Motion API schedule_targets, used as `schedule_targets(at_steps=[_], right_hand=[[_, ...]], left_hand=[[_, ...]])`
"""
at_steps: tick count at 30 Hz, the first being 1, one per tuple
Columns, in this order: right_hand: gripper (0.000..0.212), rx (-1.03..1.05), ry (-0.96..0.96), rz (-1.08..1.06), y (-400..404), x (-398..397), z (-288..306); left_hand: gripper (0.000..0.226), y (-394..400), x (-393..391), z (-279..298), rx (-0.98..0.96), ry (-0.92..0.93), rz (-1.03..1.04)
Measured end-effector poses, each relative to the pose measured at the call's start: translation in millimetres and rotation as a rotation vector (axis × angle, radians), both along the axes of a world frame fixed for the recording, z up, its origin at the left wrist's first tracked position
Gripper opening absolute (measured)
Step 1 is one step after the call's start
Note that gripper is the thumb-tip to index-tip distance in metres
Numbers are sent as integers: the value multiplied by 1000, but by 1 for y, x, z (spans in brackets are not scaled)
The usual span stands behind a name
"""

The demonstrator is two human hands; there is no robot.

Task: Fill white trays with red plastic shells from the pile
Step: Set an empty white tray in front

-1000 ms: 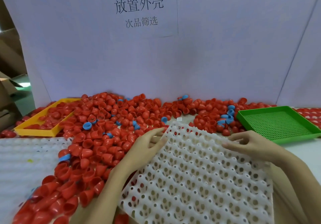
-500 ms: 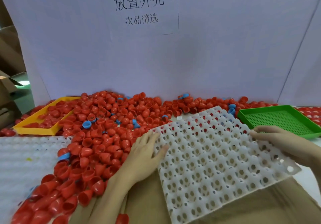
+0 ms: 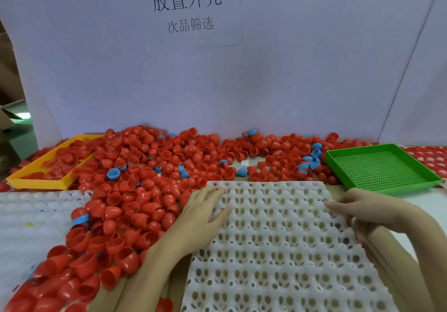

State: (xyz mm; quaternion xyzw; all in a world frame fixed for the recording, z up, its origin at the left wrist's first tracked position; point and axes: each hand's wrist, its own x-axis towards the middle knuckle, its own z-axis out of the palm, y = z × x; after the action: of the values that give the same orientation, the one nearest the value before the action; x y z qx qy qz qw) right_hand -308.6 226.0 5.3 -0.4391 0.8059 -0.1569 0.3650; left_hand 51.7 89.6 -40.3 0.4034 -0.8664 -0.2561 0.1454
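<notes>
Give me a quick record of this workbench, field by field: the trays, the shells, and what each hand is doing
white tray: flat in front of the person, no shells visible in it
left hand: flat on the tray's left edge, fingers straight
right hand: holds the tray's right edge, fingers curled under it
red shells: loose pile behind and left of the tray
blue shells: a few mixed into the pile
yellow tray: far left, holds red shells
green tray: far right, nothing visible in it

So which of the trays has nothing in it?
The green tray at the right: only its perforated floor shows. The yellow tray at the left holds red shells.
</notes>
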Motion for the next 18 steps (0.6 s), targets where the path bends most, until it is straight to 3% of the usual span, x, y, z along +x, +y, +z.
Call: schedule_targets(at_steps=[3,7,10,14,18], right_hand=[[46,-56,61,-50,-8,7,-5],[58,-222,340,-133,-28,22,-18],[58,-344,435,-183,-36,31,-28],[36,-274,419,-109,-32,27,-19],[36,-149,463,43,-26,24,-15]], left_hand=[[74,1,-1,-1,8,-31,-10],[117,1,-3,-1,153,-119,-39],[112,-1,-6,1,160,-60,6],[91,0,-2,2,65,9,37],[104,3,5,0,155,-65,-46]])
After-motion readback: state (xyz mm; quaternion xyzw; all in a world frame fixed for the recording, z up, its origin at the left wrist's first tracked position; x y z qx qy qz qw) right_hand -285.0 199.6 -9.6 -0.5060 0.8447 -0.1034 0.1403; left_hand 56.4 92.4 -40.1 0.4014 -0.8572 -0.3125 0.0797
